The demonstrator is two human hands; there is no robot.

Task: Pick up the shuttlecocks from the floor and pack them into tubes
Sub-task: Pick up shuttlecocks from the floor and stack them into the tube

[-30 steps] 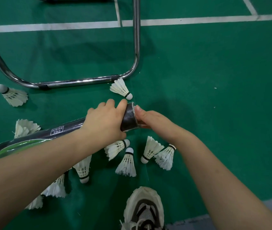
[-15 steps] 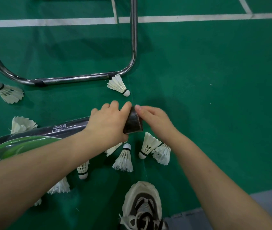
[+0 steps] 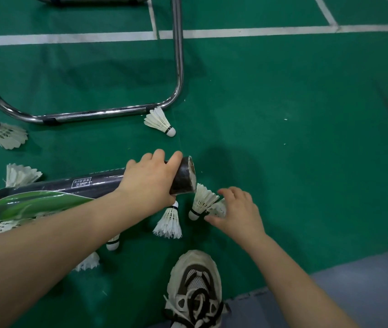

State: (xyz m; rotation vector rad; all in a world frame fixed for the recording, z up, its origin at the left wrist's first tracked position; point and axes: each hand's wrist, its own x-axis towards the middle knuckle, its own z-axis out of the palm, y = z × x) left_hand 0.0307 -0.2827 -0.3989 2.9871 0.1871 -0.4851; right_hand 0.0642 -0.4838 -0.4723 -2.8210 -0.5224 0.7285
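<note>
My left hand [image 3: 151, 179] grips a long black and green tube [image 3: 53, 192] near its open right end, holding it roughly level above the floor. My right hand [image 3: 236, 213] is below that opening, fingers curled around the feathers of a white shuttlecock [image 3: 219, 208] on the floor. A second shuttlecock [image 3: 201, 202] leans against it, cork down. Another shuttlecock [image 3: 169, 221] lies just left of them. Several more lie under and left of my left arm, partly hidden.
A chrome chair frame [image 3: 93, 113] stands on the green court floor, with one shuttlecock [image 3: 160, 121] at its corner and another [image 3: 5, 133] far left. My white sneaker [image 3: 194, 287] is at the bottom. White court lines run across the top.
My right hand left the tube's mouth and dropped to the shuttlecocks below it. My left hand kept its grip on the tube.
</note>
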